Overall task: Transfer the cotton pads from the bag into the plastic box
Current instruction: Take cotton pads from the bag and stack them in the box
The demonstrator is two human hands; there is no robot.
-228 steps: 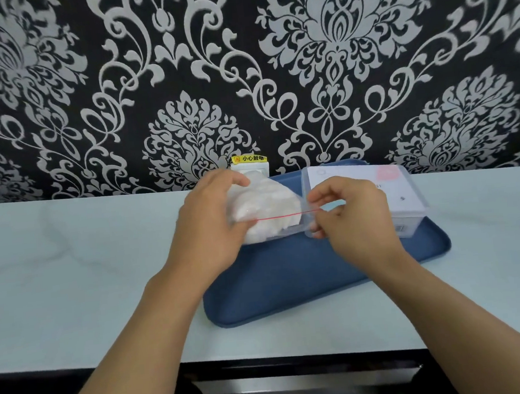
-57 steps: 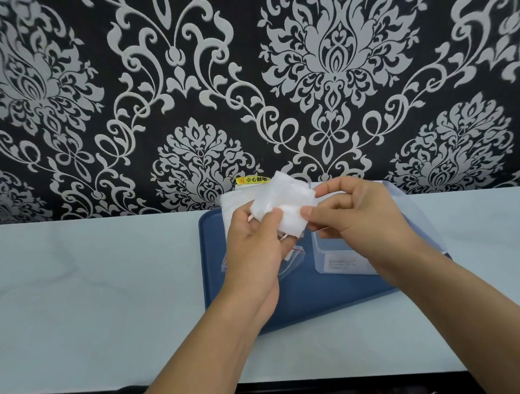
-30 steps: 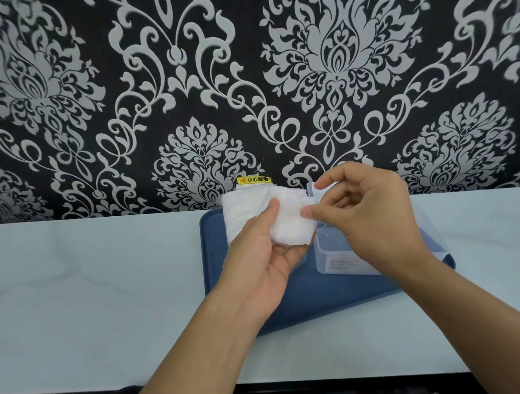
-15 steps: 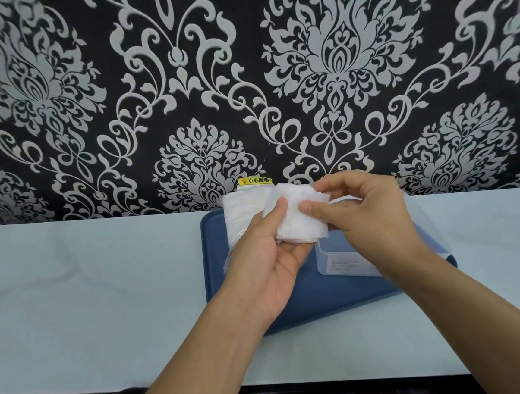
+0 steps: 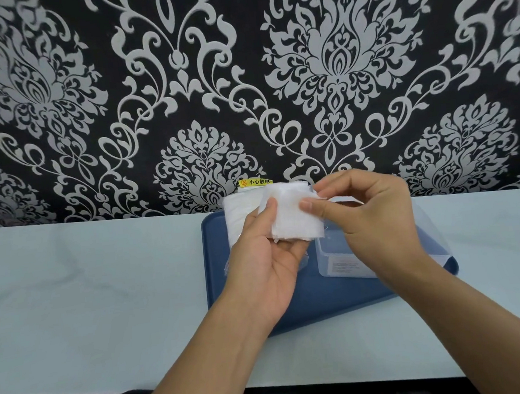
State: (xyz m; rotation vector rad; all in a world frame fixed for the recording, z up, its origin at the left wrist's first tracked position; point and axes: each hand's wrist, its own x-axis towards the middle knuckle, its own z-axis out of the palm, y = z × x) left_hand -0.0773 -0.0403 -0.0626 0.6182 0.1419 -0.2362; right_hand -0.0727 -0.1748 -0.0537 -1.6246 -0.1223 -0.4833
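Plainly, from the head view, the person stands at a pale counter [image 5: 103, 289] with a blue tray [image 5: 324, 301] near its back edge, against the patterned wall. The left hand [image 5: 265, 268] is raised over the tray, palm up, its fingers closed around a stack of white cotton pads [image 5: 292, 216], the thumb pressed on the stack's face. Under that hand a bit of clear bag [image 5: 231, 262] shows, crumpled against the palm; how many pads remain inside it I cannot tell. The right hand [image 5: 370, 215] meets the stack from the other side, thumb and forefinger pinched on the top right corner of the pads.

The plastic box [image 5: 336, 262] sits on the tray toward its right side, open, just below and beside the pads; its clear lid [image 5: 428, 229] leans off to the right behind the right wrist.

The step in hand looks like drawing the pads free and squaring them before loading. Next, I would say, the stack must be lowered flat into the box opening, kept together so that no loose pad slips off onto the tray.
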